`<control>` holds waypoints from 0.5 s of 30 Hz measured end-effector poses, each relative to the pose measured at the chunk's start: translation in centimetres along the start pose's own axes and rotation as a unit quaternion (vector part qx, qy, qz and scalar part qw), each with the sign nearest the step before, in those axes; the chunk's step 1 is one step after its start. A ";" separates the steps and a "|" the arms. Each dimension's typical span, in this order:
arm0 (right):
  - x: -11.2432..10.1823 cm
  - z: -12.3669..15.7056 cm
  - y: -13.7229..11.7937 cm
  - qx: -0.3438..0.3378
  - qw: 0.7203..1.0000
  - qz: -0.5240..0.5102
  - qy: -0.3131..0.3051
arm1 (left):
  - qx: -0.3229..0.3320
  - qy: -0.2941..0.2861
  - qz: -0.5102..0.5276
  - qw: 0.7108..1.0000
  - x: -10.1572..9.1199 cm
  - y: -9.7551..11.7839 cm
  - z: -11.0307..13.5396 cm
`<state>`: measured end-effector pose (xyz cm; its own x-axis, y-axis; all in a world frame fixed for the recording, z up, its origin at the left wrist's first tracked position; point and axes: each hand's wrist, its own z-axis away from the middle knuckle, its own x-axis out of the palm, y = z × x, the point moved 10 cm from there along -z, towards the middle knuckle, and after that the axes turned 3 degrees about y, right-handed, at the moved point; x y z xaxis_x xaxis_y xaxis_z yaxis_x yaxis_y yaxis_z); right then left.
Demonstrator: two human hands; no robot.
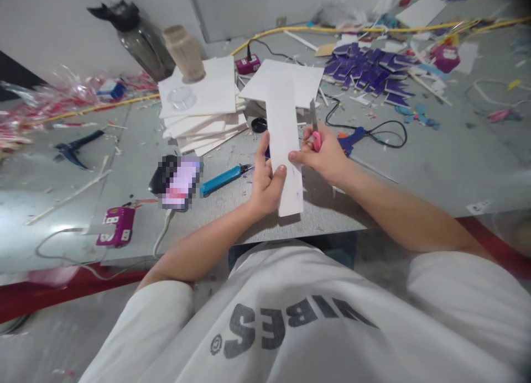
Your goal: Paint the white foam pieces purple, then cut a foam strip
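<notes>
A long white strip of board is held up in front of me, over the table edge. My left hand grips its lower left side, thumb on the front face and fingers behind. At the strip's right edge, the thumb of my right hand presses on the board. That same hand also holds a pink-handled knife, its grey blade pointing up and away. Behind the strip's top lies a wider white sheet. A blue-handled tool rests left of my left hand. A blue glue gun lies beyond my right hand.
Stacked white boards at the left carry a tan cup; a dark bottle stands behind. A phone and purple power strip lie near the front. Purple pieces are heaped at back right, beside a yellow cable.
</notes>
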<state>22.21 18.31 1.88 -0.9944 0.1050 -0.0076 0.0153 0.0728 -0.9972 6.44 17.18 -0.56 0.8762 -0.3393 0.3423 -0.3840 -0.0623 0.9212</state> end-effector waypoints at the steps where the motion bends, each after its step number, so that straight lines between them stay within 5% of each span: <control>1: 0.5 0.2 0.1 0.010 1.000 0.005 -0.022 | 0.011 0.007 -0.009 1.000 -0.3 0.2 -0.2; 7: 3.2 1.6 0.7 0.078 0.991 -0.012 -0.111 | 0.046 0.021 -0.041 0.998 -1.1 1.2 -1.2; 15: 2.1 1.2 1.2 0.086 0.995 -0.050 -0.029 | 0.050 0.008 -0.027 0.998 -0.8 0.5 -1.2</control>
<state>19.99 17.40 0.54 -0.9945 0.0490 0.0925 -0.0967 -0.0908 -0.9912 5.91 18.54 -0.12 0.9005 -0.3187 0.2958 -0.3622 -0.1735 0.9158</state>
